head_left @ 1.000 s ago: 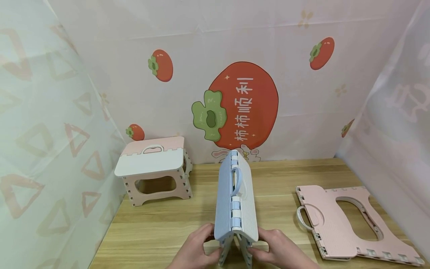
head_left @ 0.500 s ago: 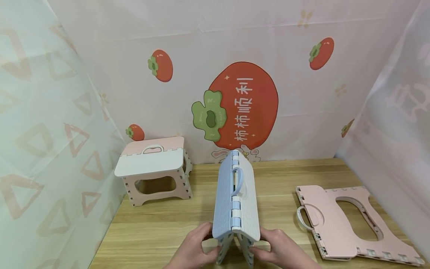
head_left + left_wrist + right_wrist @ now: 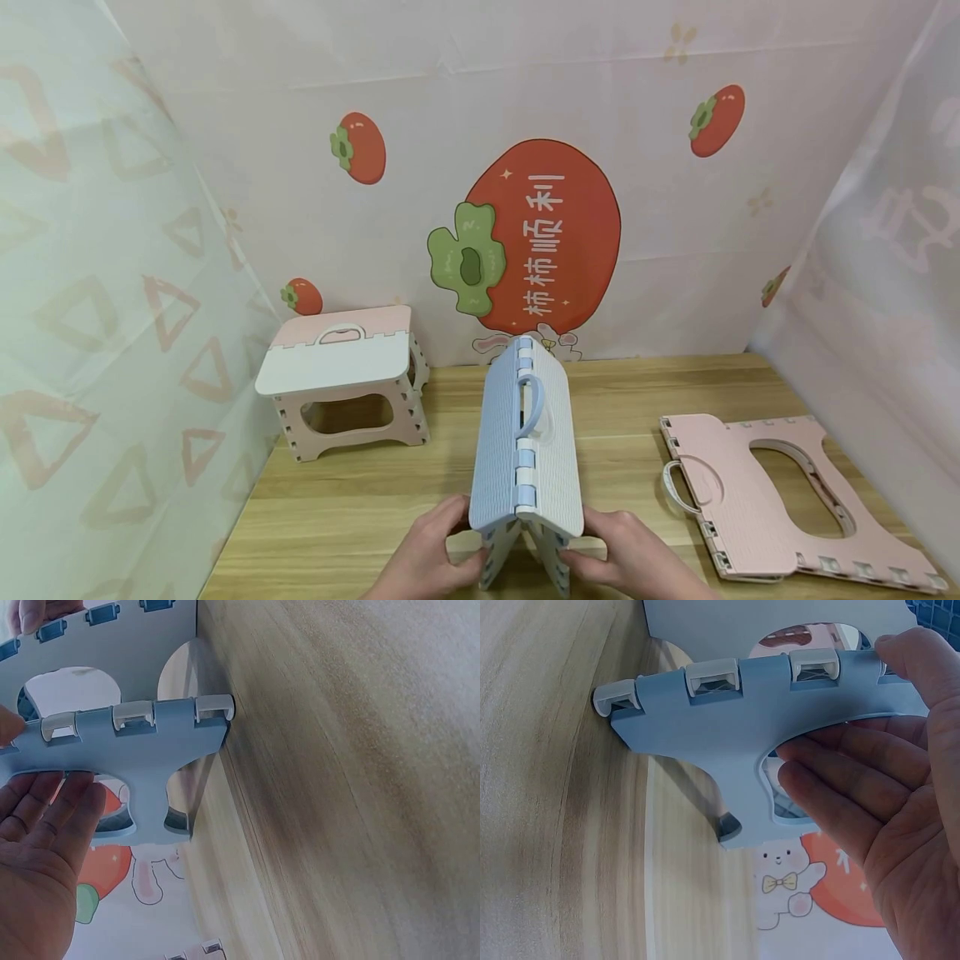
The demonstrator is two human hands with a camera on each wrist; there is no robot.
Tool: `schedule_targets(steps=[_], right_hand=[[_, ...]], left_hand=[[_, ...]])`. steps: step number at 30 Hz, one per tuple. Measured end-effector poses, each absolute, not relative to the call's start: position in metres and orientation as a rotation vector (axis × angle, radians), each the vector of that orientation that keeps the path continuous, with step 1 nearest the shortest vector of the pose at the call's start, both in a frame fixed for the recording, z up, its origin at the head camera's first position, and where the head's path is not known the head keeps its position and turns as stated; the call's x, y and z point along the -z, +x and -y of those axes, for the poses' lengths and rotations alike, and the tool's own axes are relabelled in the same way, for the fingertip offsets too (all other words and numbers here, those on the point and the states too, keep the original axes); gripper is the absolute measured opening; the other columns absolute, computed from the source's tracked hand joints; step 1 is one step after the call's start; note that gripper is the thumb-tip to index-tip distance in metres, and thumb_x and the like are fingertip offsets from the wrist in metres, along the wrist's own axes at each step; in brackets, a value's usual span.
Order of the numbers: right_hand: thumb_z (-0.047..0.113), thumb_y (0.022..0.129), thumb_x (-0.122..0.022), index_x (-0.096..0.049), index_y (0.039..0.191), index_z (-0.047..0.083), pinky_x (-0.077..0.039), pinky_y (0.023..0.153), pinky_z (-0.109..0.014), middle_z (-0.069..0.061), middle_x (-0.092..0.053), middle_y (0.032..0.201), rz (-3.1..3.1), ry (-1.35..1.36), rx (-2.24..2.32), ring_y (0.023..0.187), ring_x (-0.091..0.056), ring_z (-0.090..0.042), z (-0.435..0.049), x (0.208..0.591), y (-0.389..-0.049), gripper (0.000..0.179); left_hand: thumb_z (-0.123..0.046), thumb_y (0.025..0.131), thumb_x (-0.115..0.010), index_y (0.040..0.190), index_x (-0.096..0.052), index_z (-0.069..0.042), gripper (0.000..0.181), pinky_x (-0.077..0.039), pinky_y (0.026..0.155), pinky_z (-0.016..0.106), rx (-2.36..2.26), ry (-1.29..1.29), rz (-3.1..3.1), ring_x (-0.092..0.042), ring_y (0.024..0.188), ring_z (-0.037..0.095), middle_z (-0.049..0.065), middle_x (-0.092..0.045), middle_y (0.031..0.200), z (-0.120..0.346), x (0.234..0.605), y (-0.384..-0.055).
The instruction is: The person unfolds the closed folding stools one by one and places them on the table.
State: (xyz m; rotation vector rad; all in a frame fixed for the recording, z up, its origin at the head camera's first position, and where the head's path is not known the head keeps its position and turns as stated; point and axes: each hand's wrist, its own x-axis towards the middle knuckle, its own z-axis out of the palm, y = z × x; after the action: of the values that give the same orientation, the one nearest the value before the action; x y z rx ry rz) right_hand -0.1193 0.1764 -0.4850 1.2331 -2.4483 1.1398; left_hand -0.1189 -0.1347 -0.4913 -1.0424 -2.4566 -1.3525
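A blue-and-white folding stool (image 3: 497, 458) stands half unfolded at the middle of the table, its two ribbed top halves sloping down from the hinge like a roof. On top, its blue carry handle (image 3: 533, 406) sticks up. My left hand (image 3: 429, 550) grips the left leg panel, thumb at the near hinged edge. In the left wrist view, its fingers reach into the cut-out of the leg panel (image 3: 150, 757). The right leg panel (image 3: 727, 720) is held likewise by my right hand (image 3: 630, 554), fingers in the cut-out and thumb on the hinged edge.
A pink-and-white folding stool (image 3: 337, 367) stands unfolded at the back left. To the right, a pink folding stool (image 3: 735, 500) lies folded flat on the wooden table (image 3: 615, 442). Printed cloth (image 3: 652, 208) hangs behind and along both sides.
The blue-and-white stool's top halves and leg panels have spread a little further apart. My left hand has shifted slightly left with its panel; the right hand has moved slightly right.
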Motion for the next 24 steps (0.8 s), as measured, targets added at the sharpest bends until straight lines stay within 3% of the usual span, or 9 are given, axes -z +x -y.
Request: schedule_targets(steps=[7, 17, 24], right_hand=[[0.014, 0.094, -0.076, -0.063, 0.127, 0.011, -0.063, 0.075, -0.029, -0.001, -0.077, 0.108, 2.448, 1.230, -1.149, 0.099, -0.072, -0.010, -0.1778, 0.4858, -0.1196, 0.036], [0.013, 0.092, -0.077, -0.063, 0.125, 0.012, -0.058, 0.078, -0.016, 0.000, -0.078, 0.106, 2.418, 1.226, -1.119, 0.096, -0.073, -0.009, -0.1792, 0.4872, -0.1197, 0.036], [0.011, 0.091, -0.077, -0.063, 0.126, 0.011, -0.058, 0.079, -0.015, -0.003, -0.078, 0.107, 2.416, 1.230, -1.134, 0.096, -0.073, -0.010, -0.1803, 0.4888, -0.1198, 0.038]], left_hand=[[0.000, 0.082, -0.077, 0.127, -0.061, -0.020, 0.051, -0.063, 0.085, 0.033, 1.375, -1.037, 2.472, -0.064, 0.107, 0.007, -0.006, -0.064, 0.116, 0.1366, 0.4904, -0.1198], [0.001, 0.083, -0.076, 0.129, -0.061, -0.019, 0.053, -0.062, 0.087, 0.033, 1.402, -1.030, 2.479, -0.064, 0.109, 0.008, -0.005, -0.064, 0.118, 0.1384, 0.4877, -0.1201], [0.003, 0.082, -0.076, 0.129, -0.061, -0.019, 0.054, -0.062, 0.086, 0.031, 1.384, -1.031, 2.466, -0.064, 0.108, 0.008, -0.005, -0.065, 0.118, 0.1394, 0.4871, -0.1200]])
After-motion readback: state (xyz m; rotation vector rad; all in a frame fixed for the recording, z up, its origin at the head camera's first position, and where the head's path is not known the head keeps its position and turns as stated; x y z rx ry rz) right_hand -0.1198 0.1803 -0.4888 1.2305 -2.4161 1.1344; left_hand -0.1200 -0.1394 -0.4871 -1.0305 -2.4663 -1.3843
